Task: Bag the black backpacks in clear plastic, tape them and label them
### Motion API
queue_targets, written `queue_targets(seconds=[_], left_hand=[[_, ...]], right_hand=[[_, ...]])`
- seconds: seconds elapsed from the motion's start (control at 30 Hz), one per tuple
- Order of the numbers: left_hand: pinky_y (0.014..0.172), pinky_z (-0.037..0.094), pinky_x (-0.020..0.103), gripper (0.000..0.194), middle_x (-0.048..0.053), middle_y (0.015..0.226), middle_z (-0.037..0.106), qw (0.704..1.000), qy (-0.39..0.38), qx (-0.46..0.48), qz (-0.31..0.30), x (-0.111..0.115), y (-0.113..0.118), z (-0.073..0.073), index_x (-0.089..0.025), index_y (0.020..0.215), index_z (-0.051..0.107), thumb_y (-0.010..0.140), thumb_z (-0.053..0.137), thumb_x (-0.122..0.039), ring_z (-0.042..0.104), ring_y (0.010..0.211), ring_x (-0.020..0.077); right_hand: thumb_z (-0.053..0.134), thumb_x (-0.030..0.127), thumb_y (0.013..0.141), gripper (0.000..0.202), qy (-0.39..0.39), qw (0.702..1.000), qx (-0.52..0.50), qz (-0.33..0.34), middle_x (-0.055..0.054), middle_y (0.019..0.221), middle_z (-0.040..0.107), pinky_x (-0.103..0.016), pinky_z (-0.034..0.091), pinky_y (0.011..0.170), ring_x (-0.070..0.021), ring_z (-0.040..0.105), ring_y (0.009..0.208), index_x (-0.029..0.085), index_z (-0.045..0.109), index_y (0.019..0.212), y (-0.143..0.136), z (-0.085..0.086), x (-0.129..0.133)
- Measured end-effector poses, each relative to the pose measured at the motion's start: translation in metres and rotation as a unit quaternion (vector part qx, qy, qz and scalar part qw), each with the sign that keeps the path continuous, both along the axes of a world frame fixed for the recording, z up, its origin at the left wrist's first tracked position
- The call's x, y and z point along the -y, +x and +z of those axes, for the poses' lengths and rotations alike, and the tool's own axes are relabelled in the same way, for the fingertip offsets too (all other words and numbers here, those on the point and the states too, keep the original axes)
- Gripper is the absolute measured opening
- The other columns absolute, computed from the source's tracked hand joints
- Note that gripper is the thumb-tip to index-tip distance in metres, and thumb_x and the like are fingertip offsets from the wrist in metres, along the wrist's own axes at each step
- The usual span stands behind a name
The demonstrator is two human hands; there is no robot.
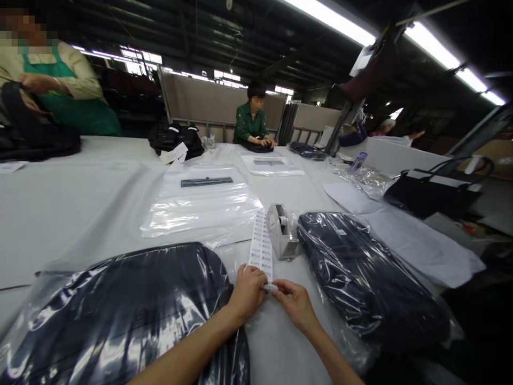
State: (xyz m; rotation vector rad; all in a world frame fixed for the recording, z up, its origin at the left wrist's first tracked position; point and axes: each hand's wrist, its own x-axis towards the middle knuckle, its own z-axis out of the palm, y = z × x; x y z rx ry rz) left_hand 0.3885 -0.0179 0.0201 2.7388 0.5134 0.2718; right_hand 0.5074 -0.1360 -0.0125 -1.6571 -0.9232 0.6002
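Note:
A long sheet of printed barcode labels (pixel 261 243) lies on the white table between two bagged dark bags. My left hand (pixel 251 289) is closed on the sheet's near end, fingers bent over it. At the same curled end, the thumb and fingers of my right hand (pixel 293 300) pinch the edge of a label. A grey tape dispenser (pixel 282 232) stands just beyond my hands, touching or close beside the sheet. To the left, a dark bag in clear plastic (pixel 132 315) lies partly under my left forearm. Another plastic-wrapped dark bag (pixel 368 272) is at the right.
Flat clear plastic bags (pixel 200 206) lie ahead. Across the table, a person in green (pixel 252 123) handles a dark bag; another in a green apron (pixel 60 107) stands at far left. A black handbag (pixel 435 190) and white sheets (pixel 420 243) are on the right.

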Motion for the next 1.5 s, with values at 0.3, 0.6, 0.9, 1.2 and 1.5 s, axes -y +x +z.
queue_targets(seconds=[0.3, 0.6, 0.9, 1.2, 1.5], left_hand=[[0.101, 0.019, 0.053, 0.012, 0.003, 0.086, 0.066, 0.999, -0.004, -0.047, -0.012, -0.002, 0.002, -0.009, -0.019, 0.077, 0.062, 0.083, 0.054, -0.027, 0.056, 0.095, 0.0220], [0.096, 0.020, 0.068, 0.064, 0.012, 0.117, 0.058, 0.995, -0.038, -0.068, -0.054, 0.011, -0.012, 0.017, -0.022, 0.117, 0.052, 0.068, 0.067, -0.060, 0.046, 0.116, 0.0341], [0.108, 0.019, 0.054, 0.040, 0.004, 0.138, 0.043, 0.998, -0.019, 0.006, 0.056, 0.045, -0.202, 0.096, -0.032, 0.129, 0.042, 0.090, 0.049, -0.034, 0.032, 0.131, 0.0243], [0.092, 0.017, 0.077, 0.063, 0.008, 0.147, 0.028, 0.995, 0.054, -0.058, 0.061, 0.046, -0.279, 0.035, -0.038, 0.138, 0.031, 0.081, 0.047, -0.062, 0.019, 0.131, 0.0460], [0.099, 0.018, 0.072, 0.058, 0.010, 0.146, 0.031, 0.995, 0.057, -0.056, 0.067, 0.024, -0.287, 0.045, -0.031, 0.137, 0.033, 0.086, 0.046, -0.054, 0.020, 0.133, 0.0416]], right_hand=[[0.063, 0.027, 0.075, 0.010, 0.020, 0.990, 0.141, -0.018, -0.004, 0.079, 0.061, -0.028, 0.045, 0.072, -0.0190, 0.059, 0.078, 0.019, 0.068, 0.074, 0.002, -0.005, 0.000], [0.061, 0.039, 0.078, 0.022, 0.133, 0.974, 0.086, -0.164, -0.006, 0.094, 0.062, -0.033, 0.046, 0.083, -0.0206, 0.058, 0.089, 0.018, 0.062, 0.083, 0.009, 0.044, 0.026], [0.078, 0.045, 0.055, 0.041, 0.064, 0.984, -0.164, -0.023, -0.004, 0.074, 0.069, -0.026, 0.049, 0.063, -0.0195, 0.061, 0.069, 0.014, 0.067, 0.080, -0.068, 0.074, -0.018], [0.065, 0.042, 0.065, 0.029, -0.010, 0.977, -0.074, 0.202, 0.002, 0.053, 0.057, -0.023, 0.033, 0.048, -0.0104, 0.046, 0.049, 0.014, 0.067, 0.070, -0.177, 0.093, -0.120], [0.064, 0.030, 0.063, 0.016, -0.067, 0.969, -0.032, 0.236, 0.003, 0.047, 0.056, -0.021, 0.031, 0.047, -0.0085, 0.043, 0.045, 0.014, 0.067, 0.060, -0.199, 0.077, -0.167]])
